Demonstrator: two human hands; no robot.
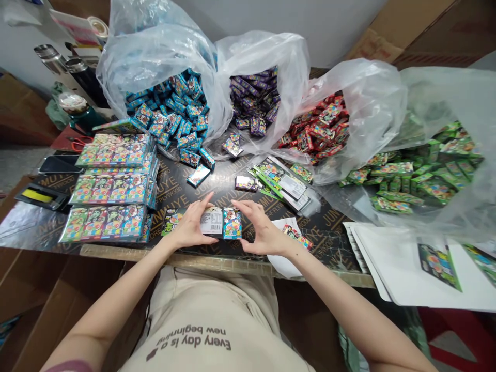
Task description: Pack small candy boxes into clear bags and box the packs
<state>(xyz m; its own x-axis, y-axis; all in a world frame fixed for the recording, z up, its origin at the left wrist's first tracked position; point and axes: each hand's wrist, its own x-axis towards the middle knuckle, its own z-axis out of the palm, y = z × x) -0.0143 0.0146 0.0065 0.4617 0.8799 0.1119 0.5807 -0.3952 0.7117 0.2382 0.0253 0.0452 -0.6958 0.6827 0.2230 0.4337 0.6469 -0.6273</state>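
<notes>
A flat printed card with a barcode lies near the table's front edge, in the grip of my left hand, thumb below and fingers above. A small blue box stands on its right end. My right hand curves round the right side of that box, thumb at its lower corner and fingers at its upper edge. Behind my hands are a dark purple box, a blue-and-white box and a pile of printed cards.
Plastic bags of blue, purple, red and green boxes line the back. Wrapped packs are stacked at left beside a phone and a tape dispenser. White sheets lie at right.
</notes>
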